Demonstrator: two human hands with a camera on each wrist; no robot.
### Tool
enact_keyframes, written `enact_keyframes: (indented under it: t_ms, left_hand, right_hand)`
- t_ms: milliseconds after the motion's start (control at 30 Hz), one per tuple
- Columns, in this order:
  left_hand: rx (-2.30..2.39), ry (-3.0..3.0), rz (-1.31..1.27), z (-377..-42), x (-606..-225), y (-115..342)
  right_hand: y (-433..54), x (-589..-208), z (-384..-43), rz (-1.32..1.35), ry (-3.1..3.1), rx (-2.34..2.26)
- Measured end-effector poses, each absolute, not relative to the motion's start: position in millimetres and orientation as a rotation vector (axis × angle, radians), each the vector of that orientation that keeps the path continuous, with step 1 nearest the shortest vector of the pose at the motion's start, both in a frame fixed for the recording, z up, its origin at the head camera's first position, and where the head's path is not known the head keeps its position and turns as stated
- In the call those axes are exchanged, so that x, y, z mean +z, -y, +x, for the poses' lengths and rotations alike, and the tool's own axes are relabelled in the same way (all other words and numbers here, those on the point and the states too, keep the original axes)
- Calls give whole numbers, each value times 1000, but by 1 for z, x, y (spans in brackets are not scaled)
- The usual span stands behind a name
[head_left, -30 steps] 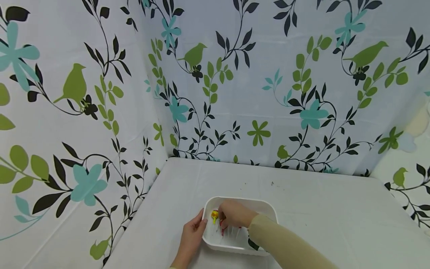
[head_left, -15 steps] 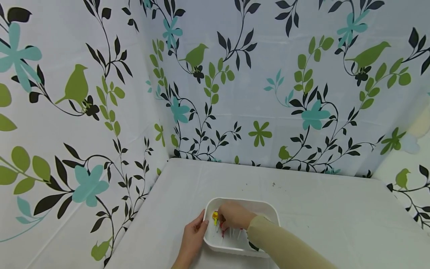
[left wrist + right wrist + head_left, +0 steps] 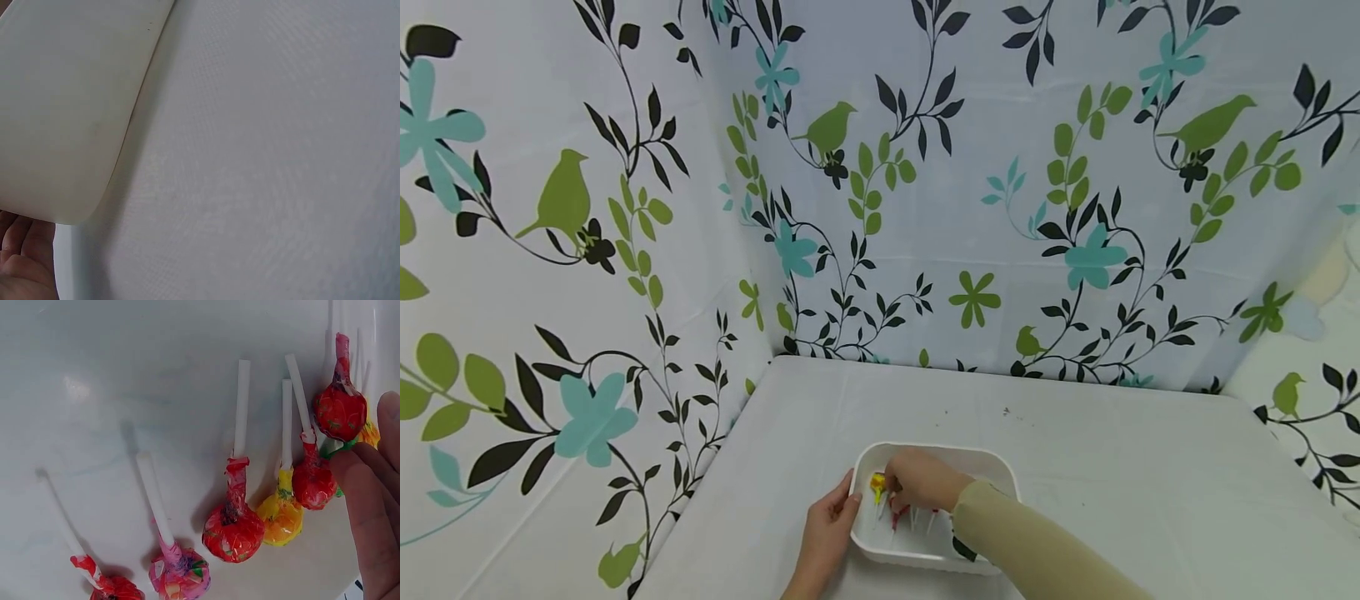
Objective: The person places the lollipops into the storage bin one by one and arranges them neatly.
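My left hand holds the left side of a white plastic tray, thumb at the rim and fingers outside. The left wrist view shows the tray's outer wall with curled fingers at its corner. Reaching into the tray, my right hand pinches a wrapped red lollipop at its head. A yellow lollipop lies left of that hand. In the right wrist view, a row of lollipops lies beside the fingers, including a red one, a yellow one and a pink one.
The tray stands on a table with a white cloth. Behind and to the left hangs a white curtain printed with birds, leaves and flowers. The right sleeve crosses the tray's right part and hides what lies beneath.
The head view shifts slightly. Both hands keep their places at the tray, and the red lollipop stays at the right fingertips with only slight movement.
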State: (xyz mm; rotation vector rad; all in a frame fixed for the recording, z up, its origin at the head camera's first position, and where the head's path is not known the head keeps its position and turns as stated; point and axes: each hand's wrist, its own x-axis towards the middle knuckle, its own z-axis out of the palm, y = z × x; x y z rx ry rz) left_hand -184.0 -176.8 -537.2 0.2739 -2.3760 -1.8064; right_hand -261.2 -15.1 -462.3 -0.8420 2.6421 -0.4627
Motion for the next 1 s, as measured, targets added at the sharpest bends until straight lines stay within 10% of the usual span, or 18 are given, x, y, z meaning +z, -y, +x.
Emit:
enact_keyframes:
  t_ms: [533, 1000]
  left_hand:
    - [-1715, 2434, 356, -184, -534, 170]
    - [-1707, 2483, 356, -187, -533, 169]
  right_hand:
    - [-70, -432, -262, -721, -2655, -971]
    - [-237, -430, -228, -354, -2934, -1236]
